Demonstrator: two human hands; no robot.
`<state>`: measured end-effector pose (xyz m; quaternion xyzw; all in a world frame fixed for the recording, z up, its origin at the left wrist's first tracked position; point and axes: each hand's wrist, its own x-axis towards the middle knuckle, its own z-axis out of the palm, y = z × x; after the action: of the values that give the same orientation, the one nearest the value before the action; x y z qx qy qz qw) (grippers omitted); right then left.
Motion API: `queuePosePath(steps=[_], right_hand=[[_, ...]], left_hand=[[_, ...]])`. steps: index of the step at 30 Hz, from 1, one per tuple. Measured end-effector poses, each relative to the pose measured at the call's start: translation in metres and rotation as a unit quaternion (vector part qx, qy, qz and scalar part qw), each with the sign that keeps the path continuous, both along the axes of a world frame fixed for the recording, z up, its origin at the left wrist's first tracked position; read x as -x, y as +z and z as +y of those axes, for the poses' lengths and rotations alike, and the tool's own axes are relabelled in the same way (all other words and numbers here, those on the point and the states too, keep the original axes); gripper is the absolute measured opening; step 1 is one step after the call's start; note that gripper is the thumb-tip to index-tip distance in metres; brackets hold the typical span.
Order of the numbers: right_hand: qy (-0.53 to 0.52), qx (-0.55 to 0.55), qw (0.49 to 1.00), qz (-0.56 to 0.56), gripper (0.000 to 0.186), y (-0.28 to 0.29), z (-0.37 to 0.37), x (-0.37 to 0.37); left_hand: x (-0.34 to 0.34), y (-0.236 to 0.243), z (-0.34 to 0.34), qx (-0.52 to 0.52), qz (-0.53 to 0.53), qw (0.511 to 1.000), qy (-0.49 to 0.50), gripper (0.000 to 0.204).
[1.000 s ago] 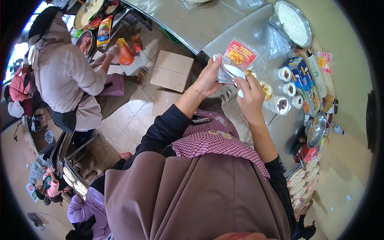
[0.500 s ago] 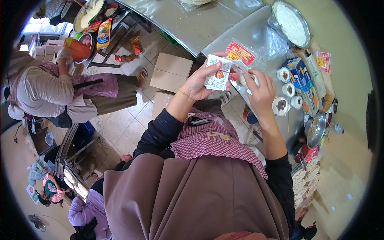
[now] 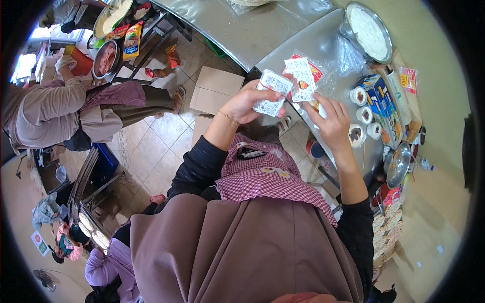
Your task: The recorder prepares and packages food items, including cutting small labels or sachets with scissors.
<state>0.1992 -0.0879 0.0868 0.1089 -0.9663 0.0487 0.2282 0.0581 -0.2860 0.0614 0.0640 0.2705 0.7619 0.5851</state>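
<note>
My left hand (image 3: 237, 107) is closed around a stack of white cards (image 3: 272, 90) printed with small black drawings. Its thumb lies across the top card. To the right, my right hand (image 3: 331, 118) pinches a single white printed card (image 3: 299, 70) with a small orange-red picture, at its lower end. Both hands are in the air by the corner of a steel table (image 3: 283, 48). Behind the single card, a red-and-white plastic package (image 3: 317, 74) lies partly hidden on the table. Small white cups (image 3: 364, 114) with brown contents stand right of my right hand.
Beyond lie a crumpled clear plastic bag (image 3: 349, 59) and a steel bowl (image 3: 388, 43) of white cream. A blue box (image 3: 382, 103) and a steel lid-like dish (image 3: 399, 164) line the wall side. Cardboard boxes (image 3: 217, 90) stand on the floor. At left, a co-worker (image 3: 48, 108) handles a red container.
A single card now shows in my right hand, apart from the stack and over the red package. The stack has tilted slightly. The co-worker has moved left with the red container.
</note>
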Motion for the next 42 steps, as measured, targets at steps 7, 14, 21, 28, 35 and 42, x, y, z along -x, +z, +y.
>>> queuePosePath(steps=[7,14,21,28,35,42], right_hand=[[-0.125,0.816,0.557,-0.088,0.038,-0.016,0.006,0.006],[-0.078,0.892,0.384,-0.224,0.037,-0.020,-0.008,0.018],[-0.114,0.889,0.422,-0.139,0.039,-0.032,-0.013,0.011],[-0.083,0.617,0.779,-0.080,0.054,-0.008,-0.056,0.008],[-0.068,0.348,0.935,-0.011,0.056,-0.003,-0.065,0.022],[-0.062,0.213,0.975,0.030,0.041,-0.014,-0.074,0.016]], left_hand=[[0.008,0.003,-0.001,-0.020,0.031,0.999,-0.034,0.044],[-0.002,-0.003,0.008,0.020,0.069,0.990,-0.122,0.031],[0.005,-0.017,0.013,0.005,-0.045,0.999,0.023,0.042],[-0.001,-0.026,0.021,-0.022,-0.142,0.983,0.118,0.044],[-0.015,-0.016,0.027,-0.035,-0.147,0.984,0.089,0.040],[-0.021,-0.014,0.030,-0.029,-0.196,0.975,0.105,0.046]])
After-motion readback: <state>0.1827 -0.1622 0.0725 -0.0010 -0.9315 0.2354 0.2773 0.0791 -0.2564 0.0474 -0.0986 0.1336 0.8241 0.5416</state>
